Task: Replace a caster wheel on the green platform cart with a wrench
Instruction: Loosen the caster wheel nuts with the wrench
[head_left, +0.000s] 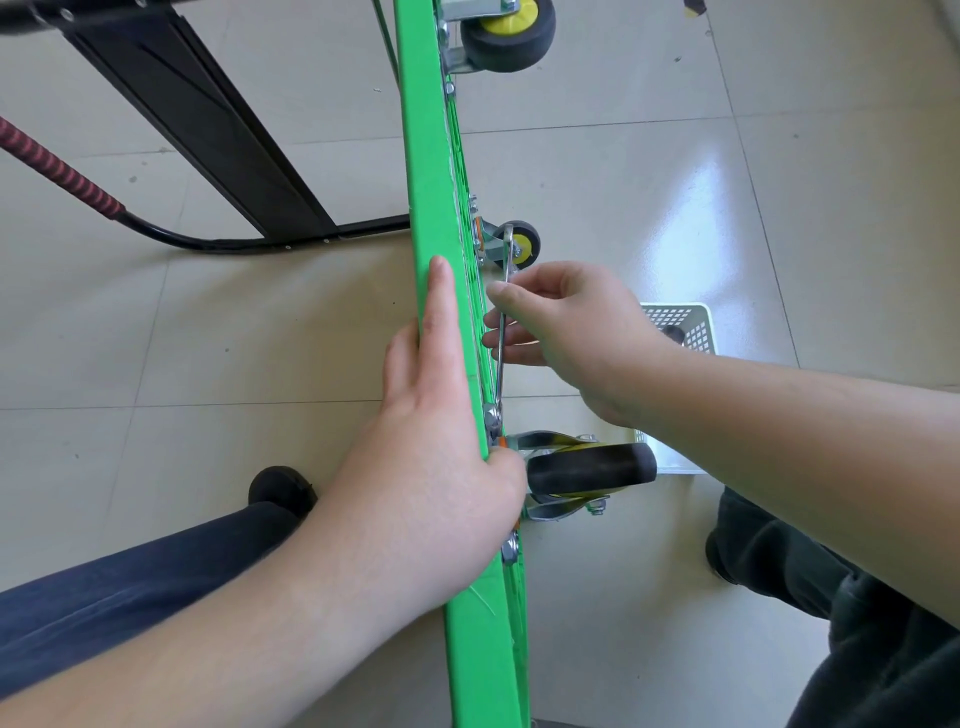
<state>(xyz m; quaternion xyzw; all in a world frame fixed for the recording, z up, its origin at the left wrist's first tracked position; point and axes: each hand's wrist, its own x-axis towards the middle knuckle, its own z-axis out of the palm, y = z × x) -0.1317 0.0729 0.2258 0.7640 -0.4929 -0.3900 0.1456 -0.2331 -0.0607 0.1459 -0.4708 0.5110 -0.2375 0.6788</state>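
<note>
Left hand (441, 441) flat on green cart (431, 208); right hand (566, 332) pinches one wrench (501, 332); three casters visible.

Basket (685, 325) (white) crowds floor beside near caster (589, 465).

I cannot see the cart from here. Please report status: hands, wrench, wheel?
Left hand flat on green cart edge, steadying. Right hand pinches wrench, head on bolt by near caster wheel. Wheel still mounted. Nothing blocking.
</note>
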